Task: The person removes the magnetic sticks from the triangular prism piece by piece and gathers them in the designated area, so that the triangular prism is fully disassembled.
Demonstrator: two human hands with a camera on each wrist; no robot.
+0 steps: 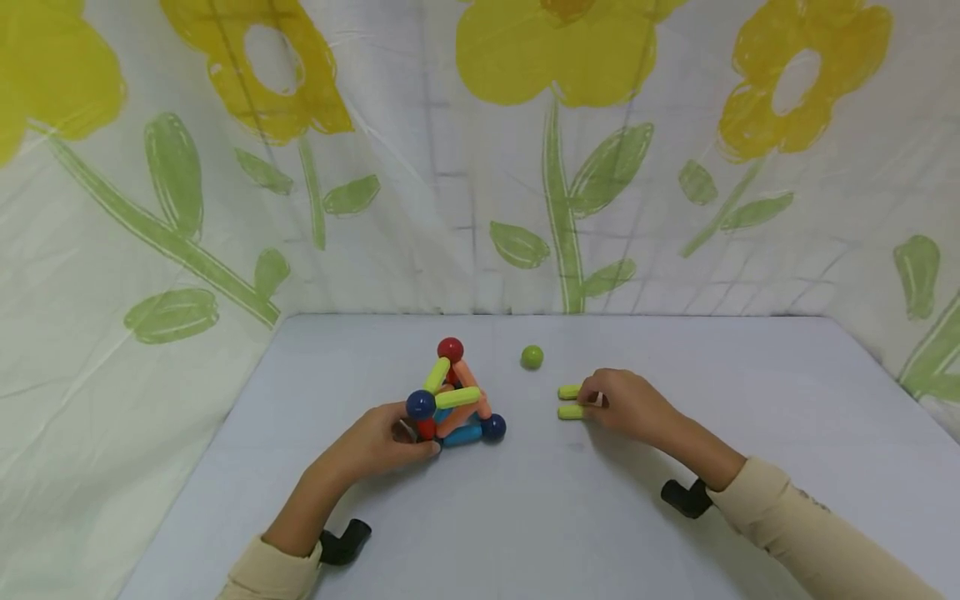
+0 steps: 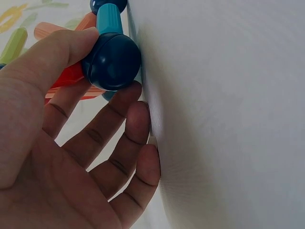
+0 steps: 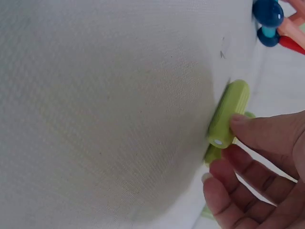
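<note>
My left hand (image 1: 381, 442) grips a lower corner of a magnetic rod-and-ball structure (image 1: 457, 397). It is built of yellow-green, orange, red and blue rods joined by dark blue balls, with a red ball (image 1: 450, 349) on top. In the left wrist view, the thumb presses a dark blue ball (image 2: 114, 62) and the other fingers curl beneath and behind it. Two yellow-green magnetic rods lie side by side at my right hand (image 1: 628, 406). Its thumb and finger pinch the nearer rod (image 3: 228, 110); the farther rod (image 1: 568, 391) lies just behind, partly covered by the fingers.
A loose green ball (image 1: 532, 357) sits on the white table (image 1: 517, 533), between the structure and the rods. Behind the table's far edge hangs a cloth (image 1: 390, 267) printed with yellow flowers. A black angled piece (image 1: 347, 542) shows beside each wrist.
</note>
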